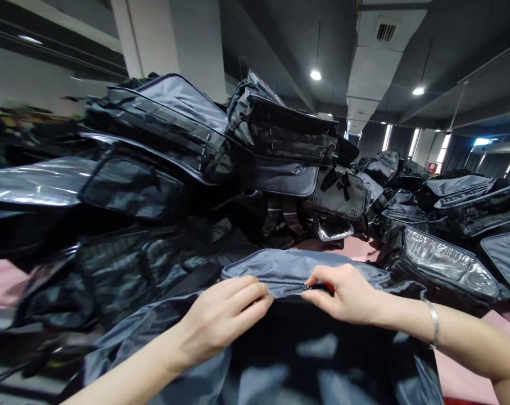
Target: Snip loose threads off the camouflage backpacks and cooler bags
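Observation:
An open bag (317, 332) with a dark interior and grey-blue lining lies right in front of me. Behind its near opening, a grey-blue lined flap (275, 261) stands up. My left hand (225, 309) is closed, its fingertips curled down onto the fabric at the opening's far edge. A short way to the right, my right hand (343, 292) pinches at the same edge. Between its thumb and index finger shows a small dark object with a bit of red (328, 288), mostly hidden by the fingers. Its kind cannot be made out.
Camouflage bags (162, 129) are heaped high at the back left. More bags (461, 208) lie to the right, including one with a silver lining (444, 259). A pink table surface (465, 374) shows around the bags. A pale column (199, 45) rises behind the heap.

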Tool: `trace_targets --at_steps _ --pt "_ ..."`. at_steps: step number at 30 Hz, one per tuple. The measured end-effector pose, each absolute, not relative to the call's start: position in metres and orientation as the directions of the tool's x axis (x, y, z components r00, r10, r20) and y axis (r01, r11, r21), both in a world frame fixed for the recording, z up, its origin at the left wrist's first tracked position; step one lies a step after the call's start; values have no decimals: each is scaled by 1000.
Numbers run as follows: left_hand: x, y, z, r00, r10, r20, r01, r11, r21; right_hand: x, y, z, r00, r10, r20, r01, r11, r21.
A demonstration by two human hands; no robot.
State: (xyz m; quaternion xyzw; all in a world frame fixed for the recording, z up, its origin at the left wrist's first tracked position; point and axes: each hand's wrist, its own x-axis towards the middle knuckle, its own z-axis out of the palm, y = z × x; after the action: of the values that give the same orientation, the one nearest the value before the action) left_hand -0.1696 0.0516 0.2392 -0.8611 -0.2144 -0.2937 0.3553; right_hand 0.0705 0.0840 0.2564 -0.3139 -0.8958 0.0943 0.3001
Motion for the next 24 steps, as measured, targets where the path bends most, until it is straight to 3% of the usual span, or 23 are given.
trace_targets --at_steps 16,24 --pt "-169 51 232 738 155 657 586 -629 -511 62 82 252 -664 605 441 580 788 -208" --pt "-168 50 232 741 147 655 581 -629 -517 61 85 248 -676 578 457 545 810 -218"
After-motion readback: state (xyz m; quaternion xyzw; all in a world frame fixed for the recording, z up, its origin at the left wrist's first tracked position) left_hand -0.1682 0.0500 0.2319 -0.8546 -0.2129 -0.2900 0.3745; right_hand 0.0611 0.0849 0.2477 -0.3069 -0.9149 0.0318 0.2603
